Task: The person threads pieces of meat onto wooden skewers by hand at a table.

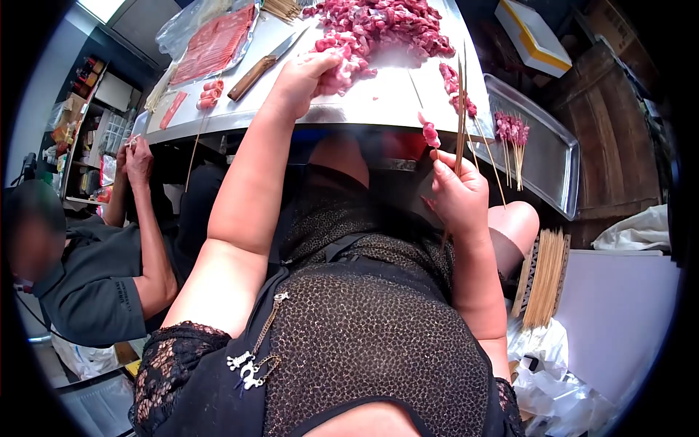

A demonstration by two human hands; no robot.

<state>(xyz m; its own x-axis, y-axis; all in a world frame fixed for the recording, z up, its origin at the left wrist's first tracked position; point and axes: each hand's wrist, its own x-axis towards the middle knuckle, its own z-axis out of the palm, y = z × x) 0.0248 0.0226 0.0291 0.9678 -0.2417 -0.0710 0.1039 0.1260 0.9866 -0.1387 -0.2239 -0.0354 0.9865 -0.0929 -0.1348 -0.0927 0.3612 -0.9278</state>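
My left hand (304,79) reaches to the near edge of a pile of raw meat pieces (389,25) on the white table. Its fingers are closed on a piece of raw meat (336,77), partly hidden. My right hand (461,193), in front of the table edge, is closed around several bamboo skewers (461,109). One of these carries raw meat (431,134) near its upper end and points up toward the table. Just beyond lies a finished-looking meat skewer (453,86) on the table's right side, its stick sticking out over the edge.
A wooden-handled knife (255,76) and packed pink meat sticks (216,45) lie at left. A metal tray (561,164) on the right holds several meat skewers (513,130). Bare skewers fill a box (546,280). Another person (102,277) works at left, hands (135,159) near the table corner.
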